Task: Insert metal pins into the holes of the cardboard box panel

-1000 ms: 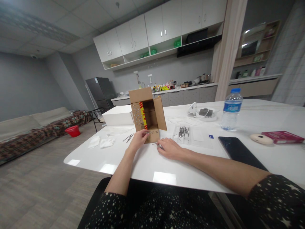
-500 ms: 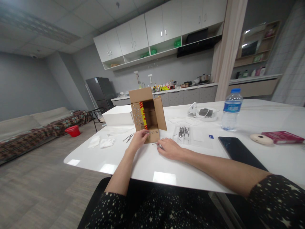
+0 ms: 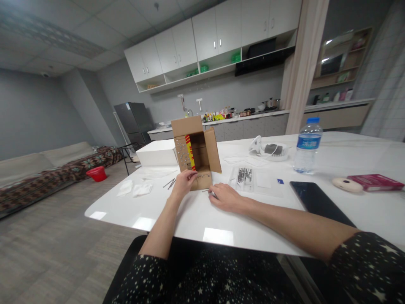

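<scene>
- Open cardboard box point(image 3: 195, 153) standing on its side on white table point(image 3: 196, 219), opening toward camera, small pins stuck through lower front flap
- Left hand point(image 3: 184, 184) at that flap, fingertips pinched on something small (likely a pin, too tiny to confirm)
- Right hand point(image 3: 225, 197) flat on table just right of box, fingers relaxed, holding nothing visible
- Tray of pins point(image 3: 244, 175) further right of box; loose nails point(image 3: 170, 183) left of box
- Step in hand, judged: seating a pin in flap; next needs steady push
</scene>
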{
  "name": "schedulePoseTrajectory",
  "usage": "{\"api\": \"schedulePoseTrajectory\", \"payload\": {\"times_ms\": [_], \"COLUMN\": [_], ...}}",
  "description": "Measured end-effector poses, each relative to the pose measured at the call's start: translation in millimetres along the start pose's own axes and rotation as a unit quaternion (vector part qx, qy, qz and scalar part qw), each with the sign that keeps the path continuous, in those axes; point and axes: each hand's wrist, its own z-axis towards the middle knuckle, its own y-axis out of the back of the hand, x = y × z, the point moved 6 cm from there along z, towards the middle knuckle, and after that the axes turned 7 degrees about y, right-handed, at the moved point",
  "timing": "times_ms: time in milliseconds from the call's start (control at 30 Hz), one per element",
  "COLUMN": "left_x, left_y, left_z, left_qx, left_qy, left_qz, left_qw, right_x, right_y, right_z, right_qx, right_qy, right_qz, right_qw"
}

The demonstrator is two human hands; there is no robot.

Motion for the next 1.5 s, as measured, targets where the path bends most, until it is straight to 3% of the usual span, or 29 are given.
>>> {"api": "schedulePoseTrajectory", "payload": {"times_ms": [500, 800, 1067, 1500], "left_x": [-1, -2, -9, -8], "left_y": [-8.9, -14.5, -17.6, -17.2], "left_z": [0, -5, -8, -5], "left_qx": [0.033, 0.079, 0.102, 0.073], "left_qy": [-0.029, -0.005, -0.008, -0.037], "left_qz": [-0.035, -0.065, -0.033, -0.055], "left_qw": [0.998, 0.995, 0.994, 0.995], "right_x": [1, 2, 1, 1], "right_y": [2, 3, 1, 2], "right_z": [0, 0, 0, 0], "right_qx": [0.005, -0.007, -0.004, -0.001], "right_qy": [-0.004, 0.002, -0.001, -0.003], "right_qz": [-0.008, -0.015, -0.008, -0.007], "right_qw": [1.000, 1.000, 1.000, 1.000]}}
